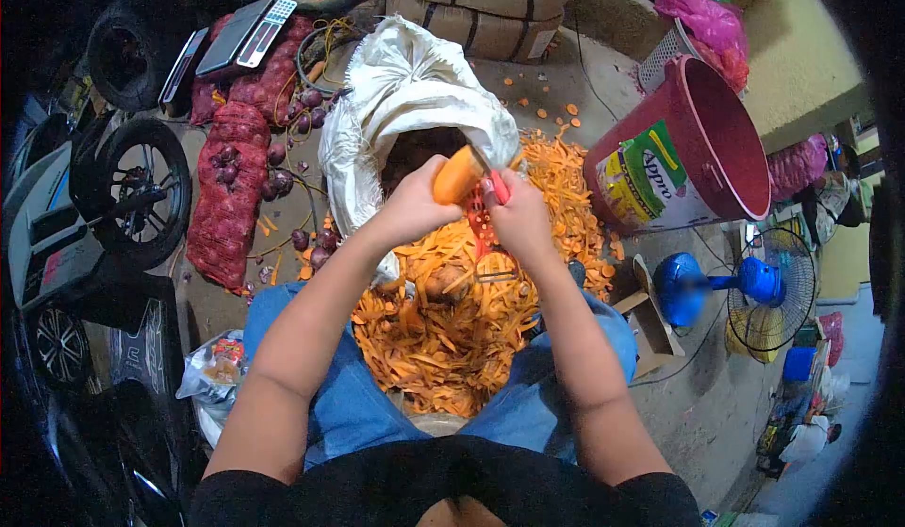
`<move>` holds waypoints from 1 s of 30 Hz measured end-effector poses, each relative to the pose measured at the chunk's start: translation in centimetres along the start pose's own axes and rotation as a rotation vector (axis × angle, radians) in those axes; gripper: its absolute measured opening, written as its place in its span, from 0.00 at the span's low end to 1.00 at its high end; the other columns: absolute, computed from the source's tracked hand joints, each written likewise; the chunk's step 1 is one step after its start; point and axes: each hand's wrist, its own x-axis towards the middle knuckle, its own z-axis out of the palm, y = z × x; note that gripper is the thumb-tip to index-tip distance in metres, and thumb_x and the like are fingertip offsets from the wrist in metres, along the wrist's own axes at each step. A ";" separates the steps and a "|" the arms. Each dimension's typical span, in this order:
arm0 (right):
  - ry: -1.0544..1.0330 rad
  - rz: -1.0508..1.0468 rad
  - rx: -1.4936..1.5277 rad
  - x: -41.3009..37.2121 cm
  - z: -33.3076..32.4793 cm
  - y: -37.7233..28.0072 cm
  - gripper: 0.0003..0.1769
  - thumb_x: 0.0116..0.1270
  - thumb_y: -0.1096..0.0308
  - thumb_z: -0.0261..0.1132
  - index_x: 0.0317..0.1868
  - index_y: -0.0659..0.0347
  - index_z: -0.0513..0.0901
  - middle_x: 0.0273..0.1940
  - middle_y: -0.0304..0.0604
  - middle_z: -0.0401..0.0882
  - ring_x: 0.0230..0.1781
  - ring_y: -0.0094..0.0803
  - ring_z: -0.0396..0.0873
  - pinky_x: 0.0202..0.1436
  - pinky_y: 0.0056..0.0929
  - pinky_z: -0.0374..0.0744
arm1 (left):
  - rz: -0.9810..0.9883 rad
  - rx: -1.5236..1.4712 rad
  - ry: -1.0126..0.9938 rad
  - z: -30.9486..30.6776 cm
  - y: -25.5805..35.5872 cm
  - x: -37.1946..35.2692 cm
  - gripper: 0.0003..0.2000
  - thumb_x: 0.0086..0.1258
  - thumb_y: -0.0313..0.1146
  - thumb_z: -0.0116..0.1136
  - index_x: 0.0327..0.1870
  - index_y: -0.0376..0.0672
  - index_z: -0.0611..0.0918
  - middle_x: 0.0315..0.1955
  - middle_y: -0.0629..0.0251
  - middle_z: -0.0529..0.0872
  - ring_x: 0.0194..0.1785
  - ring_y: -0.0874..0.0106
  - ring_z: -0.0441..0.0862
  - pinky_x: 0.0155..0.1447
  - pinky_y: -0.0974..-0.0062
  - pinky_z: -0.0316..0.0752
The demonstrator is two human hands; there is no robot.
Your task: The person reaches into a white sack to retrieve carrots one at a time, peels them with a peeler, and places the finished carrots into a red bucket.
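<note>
My left hand (419,197) is wrapped round an orange carrot (456,176) above the mouth of a white woven sack (430,103). My right hand (520,214) grips a red-handled tool (499,188), whose dark metal end touches the carrot's upper end. Below both hands, between my knees, lies a big heap of orange carrot peelings (434,338). More peelings spread to the right of the sack.
A tall maroon bucket (617,145) stands at the right, near a blue fan (762,282) and an open cardboard box (657,338). On the left lie a red net bag of onions (229,197), loose onions, a scale (250,35) and wheels. Bound bales (481,8) stand behind the sack.
</note>
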 end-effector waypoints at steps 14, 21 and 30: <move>-0.008 -0.165 -0.395 -0.5 -1.2 0.9 0.09 0.45 0.67 0.58 0.25 0.62 0.68 0.17 0.51 0.72 0.21 0.46 0.73 0.25 0.39 0.71 | -0.207 -0.480 -0.116 1.0 2.1 -0.1 0.11 0.44 0.21 0.51 0.32 0.38 0.70 0.15 0.70 0.71 0.15 0.81 0.68 0.18 0.84 0.63; -0.028 -0.211 -0.418 -0.1 -1.4 0.9 0.10 0.44 0.67 0.59 0.25 0.63 0.69 0.17 0.52 0.72 0.21 0.47 0.73 0.25 0.39 0.71 | -0.281 -0.488 -0.257 0.4 2.5 -1.2 0.18 0.42 0.21 0.49 0.39 0.38 0.67 0.17 0.70 0.70 0.13 0.81 0.66 0.15 0.84 0.62; -0.125 -0.163 -0.324 1.0 0.2 2.8 0.08 0.44 0.72 0.55 0.28 0.63 0.71 0.22 0.55 0.72 0.25 0.50 0.71 0.28 0.41 0.69 | -0.190 -0.373 -0.127 0.3 2.0 -1.8 0.17 0.41 0.23 0.49 0.37 0.39 0.68 0.18 0.70 0.70 0.14 0.82 0.66 0.16 0.85 0.62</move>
